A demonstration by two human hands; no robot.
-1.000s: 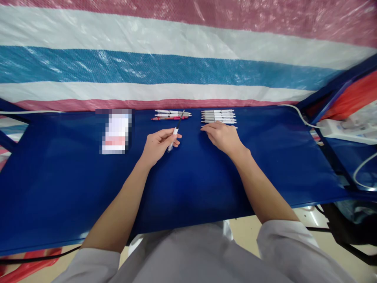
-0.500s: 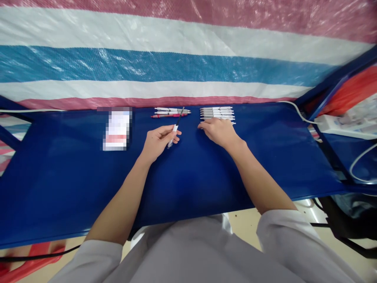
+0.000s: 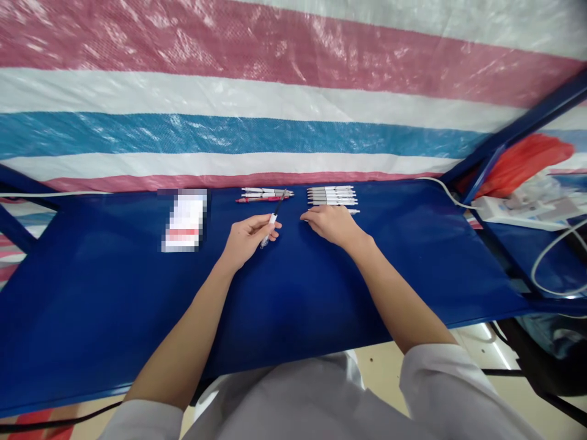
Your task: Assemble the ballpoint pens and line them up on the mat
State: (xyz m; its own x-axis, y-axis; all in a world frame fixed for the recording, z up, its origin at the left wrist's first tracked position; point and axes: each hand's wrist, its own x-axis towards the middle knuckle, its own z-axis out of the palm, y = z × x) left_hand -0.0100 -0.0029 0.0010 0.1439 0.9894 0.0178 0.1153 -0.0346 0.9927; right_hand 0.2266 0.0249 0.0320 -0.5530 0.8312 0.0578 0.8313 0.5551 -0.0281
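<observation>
Two hands: left hand [image 3: 245,235], right hand [image 3: 330,223]. One held pen [image 3: 274,218]; one three-pen cluster [image 3: 263,194], two white, one red; six white pens [image 3: 331,194] in a row; one blurred card [image 3: 184,220].

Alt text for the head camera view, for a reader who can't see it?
A person's left hand holds a white pen over a blue table, while the right hand lies on the nearest of a row of white pens. Three loose pens, one red, lie left of the row, before a striped tarp.

Table: blue cloth top [image 3: 114,305], spread before me.
11 o'clock: blurred white-and-red packet [image 3: 184,221].
12 o'clock: three pens [image 3: 263,195], one red.
1 o'clock: row of white pens [image 3: 331,194].
</observation>
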